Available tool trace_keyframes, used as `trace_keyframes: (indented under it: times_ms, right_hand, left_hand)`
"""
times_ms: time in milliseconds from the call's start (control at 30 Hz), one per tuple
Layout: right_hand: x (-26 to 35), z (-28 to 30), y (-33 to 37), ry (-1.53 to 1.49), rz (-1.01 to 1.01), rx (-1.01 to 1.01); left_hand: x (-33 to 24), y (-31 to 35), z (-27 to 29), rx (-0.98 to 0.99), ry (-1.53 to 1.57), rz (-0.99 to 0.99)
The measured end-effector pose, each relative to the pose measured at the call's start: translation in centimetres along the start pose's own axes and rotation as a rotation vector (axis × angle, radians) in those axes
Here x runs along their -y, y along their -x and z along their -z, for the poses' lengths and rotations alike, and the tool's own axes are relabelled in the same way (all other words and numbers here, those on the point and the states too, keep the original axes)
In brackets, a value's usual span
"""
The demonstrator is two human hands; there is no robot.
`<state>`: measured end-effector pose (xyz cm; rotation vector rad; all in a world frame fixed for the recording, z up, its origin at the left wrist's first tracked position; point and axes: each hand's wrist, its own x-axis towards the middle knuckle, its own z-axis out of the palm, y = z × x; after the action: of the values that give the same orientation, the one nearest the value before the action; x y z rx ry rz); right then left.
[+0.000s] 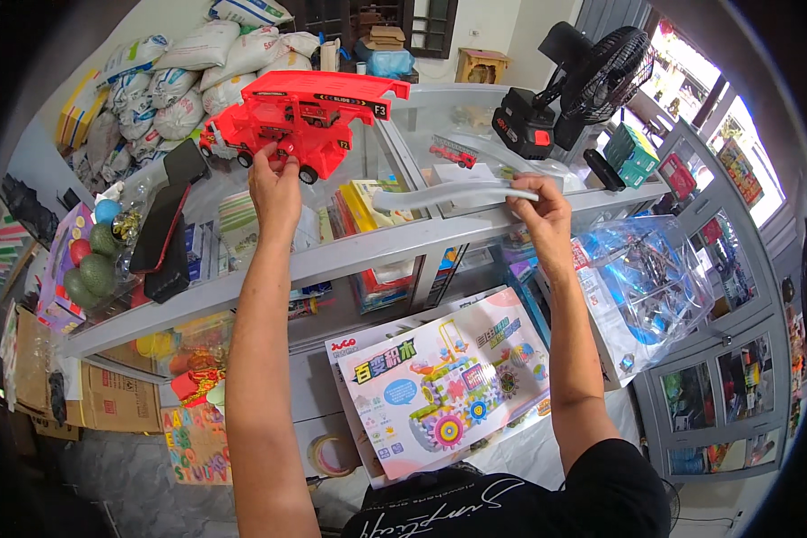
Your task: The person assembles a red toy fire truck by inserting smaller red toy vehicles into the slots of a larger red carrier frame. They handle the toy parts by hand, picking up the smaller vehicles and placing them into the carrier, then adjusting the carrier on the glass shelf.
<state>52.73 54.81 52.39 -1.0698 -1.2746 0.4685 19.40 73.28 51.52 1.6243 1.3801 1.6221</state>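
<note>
A red toy carrier truck (318,87) with a tilted upper deck stands at the far side of the glass counter (350,244). My left hand (276,184) is closed on its lower side, fingertips at a small red part between the wheels. Between thumb and fingers, my right hand (543,213) grips one end of a long, curved grey plastic track piece (448,194). The strip reaches leftward over the counter, its other end free. Just beyond it lies a small red toy fire truck (455,151).
A black fan (601,76) on a battery base stands back right. Left on the counter are a phone (163,229) and green fruits (97,273). Boxed toys (448,386) lean before me; a wrapped toy (650,278) is at right. Sacks (202,45) are piled behind.
</note>
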Motion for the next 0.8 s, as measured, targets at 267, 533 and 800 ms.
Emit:
trace_keyframes:
  times_ms: [267, 533, 800]
  right_hand:
    - [1.5, 0.2, -0.3, 0.459, 0.145, 0.230]
    - [3.2, -0.2, -1.0, 0.563, 0.098, 0.374]
    - [2.2, -0.9, -0.3, 0.310, 0.079, 0.252]
  left_hand:
    - [0.2, -0.1, 0.2, -0.011, -0.022, -0.022]
    - [-0.3, 0.1, 0.0, -0.010, -0.006, -0.003]
    - [-0.4, 0.2, -0.2, -0.013, 0.018, 0.002]
